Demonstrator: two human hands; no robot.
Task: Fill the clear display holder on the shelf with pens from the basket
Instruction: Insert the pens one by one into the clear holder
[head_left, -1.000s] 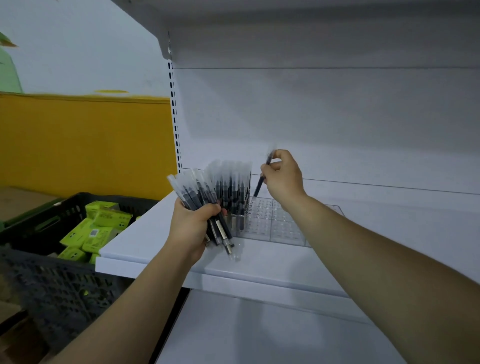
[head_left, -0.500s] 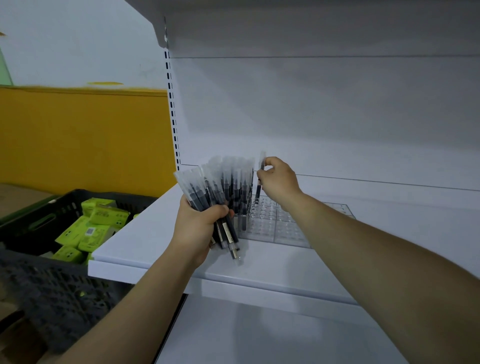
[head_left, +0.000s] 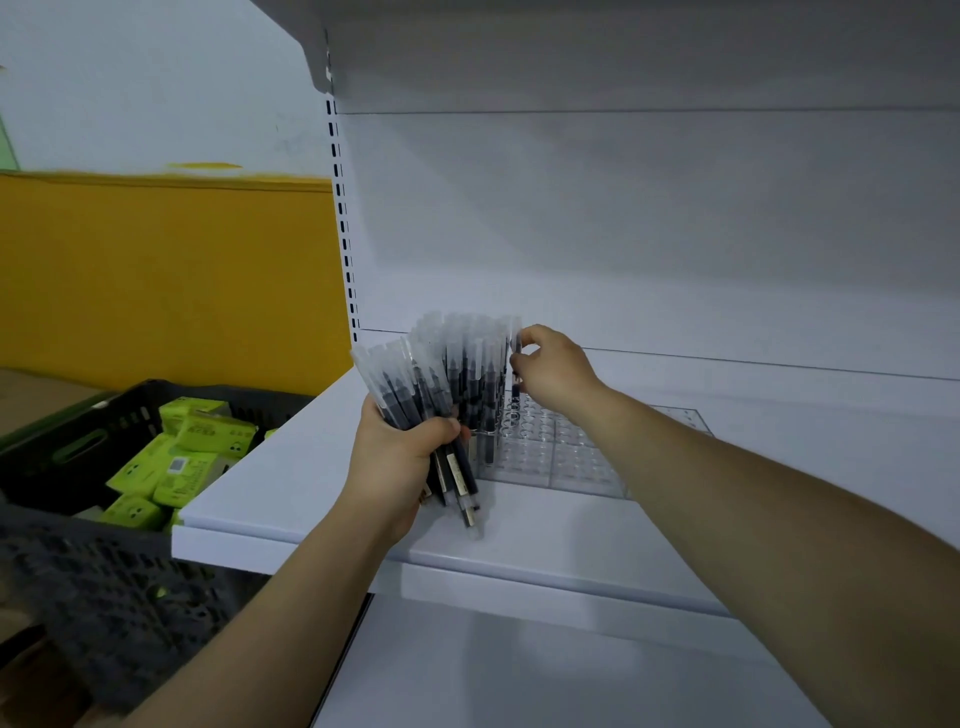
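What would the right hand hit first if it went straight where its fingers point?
Likely the clear-capped dark pens standing in the clear plastic holder, beside the right hand's pinched pen; depth unclear.

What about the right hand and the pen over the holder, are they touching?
Touching. The head view shows the right hand pinching the pen near its top with its fingers.

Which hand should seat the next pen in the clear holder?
Right. The right hand pinches a single pen upright over the clear holder; the left hand grips the spare bundle.
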